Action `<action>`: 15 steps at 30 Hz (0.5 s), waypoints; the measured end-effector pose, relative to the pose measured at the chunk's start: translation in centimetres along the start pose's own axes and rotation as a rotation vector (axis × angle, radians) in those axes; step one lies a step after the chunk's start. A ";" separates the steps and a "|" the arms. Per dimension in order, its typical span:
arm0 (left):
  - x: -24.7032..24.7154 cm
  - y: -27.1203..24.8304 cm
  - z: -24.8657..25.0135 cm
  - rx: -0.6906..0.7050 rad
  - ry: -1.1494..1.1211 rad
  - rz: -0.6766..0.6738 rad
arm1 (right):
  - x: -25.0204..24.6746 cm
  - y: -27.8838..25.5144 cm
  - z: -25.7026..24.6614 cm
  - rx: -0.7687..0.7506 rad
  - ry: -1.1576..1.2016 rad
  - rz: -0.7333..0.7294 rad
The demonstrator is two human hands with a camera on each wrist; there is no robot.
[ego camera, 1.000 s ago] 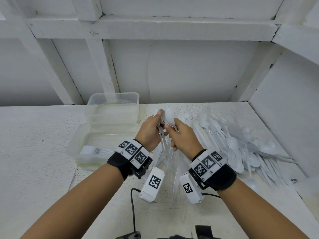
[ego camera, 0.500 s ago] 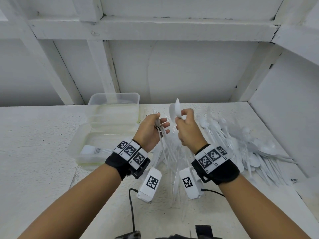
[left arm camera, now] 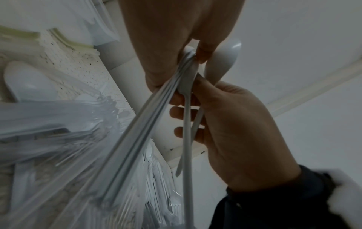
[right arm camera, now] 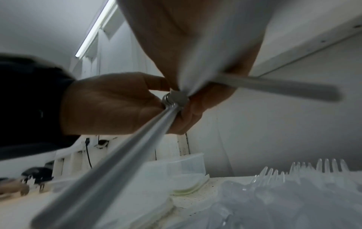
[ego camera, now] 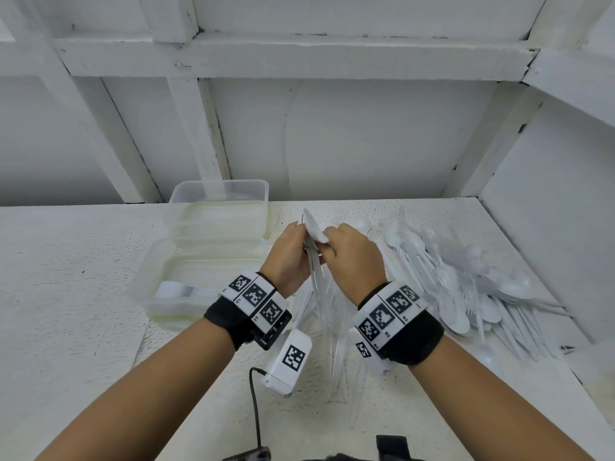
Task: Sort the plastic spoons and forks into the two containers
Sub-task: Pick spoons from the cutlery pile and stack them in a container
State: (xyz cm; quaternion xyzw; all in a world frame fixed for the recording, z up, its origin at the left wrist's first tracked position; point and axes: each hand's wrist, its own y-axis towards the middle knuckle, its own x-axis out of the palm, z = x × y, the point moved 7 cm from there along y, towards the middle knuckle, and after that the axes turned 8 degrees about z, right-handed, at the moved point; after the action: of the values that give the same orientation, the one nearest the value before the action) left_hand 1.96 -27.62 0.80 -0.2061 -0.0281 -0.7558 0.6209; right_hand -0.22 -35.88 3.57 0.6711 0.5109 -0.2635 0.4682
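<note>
Item: bundle of spoons (ego camera: 314, 261), white plastic, handles nested together and hanging down, bowls up. Held above the worktop (ego camera: 83, 267) between the two containers on the left and the loose heap on the right.

Left hand (ego camera: 289, 257): fingers and thumb curled round the bundle at the necks, just under the bowls.

Right hand (ego camera: 349, 257): fingers curled, pinching a single spoon (left arm camera: 223, 60) by its neck, its bowl touching the top of the bundle, its handle splayed away from the others in the left wrist view.

Step in hand, as judged: seating this spoon onto the stack. Advice: line the bowl into the bowl beneath, then swing the stray handle in parallel before the left thumb takes it; loosen the left grip only briefly, since smooth nested plastic is likely to fan out or slip.

Near container (ego camera: 186, 281): clear plastic, holding a row of forks (ego camera: 179, 289) along its near side.

Far container (ego camera: 219, 207): clear plastic, touching the near one; contents cannot be made out.

Unsorted heap (ego camera: 472, 284): spoons and clear forks mixed, on the worktop near the right wall. Much remains, so the task looks well short of done.

Risk: the hanging handles may catch on cutlery lying beneath them.
</note>
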 end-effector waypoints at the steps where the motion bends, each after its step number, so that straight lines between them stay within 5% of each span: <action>1: -0.1 0.1 -0.2 -0.007 0.008 0.008 | -0.2 0.0 -0.2 -0.016 -0.052 -0.005; 3: -0.4 0.4 -0.4 -0.019 0.012 0.050 | -0.7 0.0 -0.4 -0.003 -0.049 0.007; 9: -1.6 1.0 -0.3 -0.059 -0.106 0.174 | -0.6 -0.2 0.9 0.253 0.459 -0.061; 15: -0.7 0.7 -0.2 -0.053 -0.124 0.083 | -0.6 -0.4 0.6 0.092 0.243 -0.027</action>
State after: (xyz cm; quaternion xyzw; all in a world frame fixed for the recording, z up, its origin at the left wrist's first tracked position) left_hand 2.71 -27.15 0.24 -0.2699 -0.0379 -0.7157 0.6431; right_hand -0.68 -36.67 3.71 0.7118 0.5603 -0.2096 0.3680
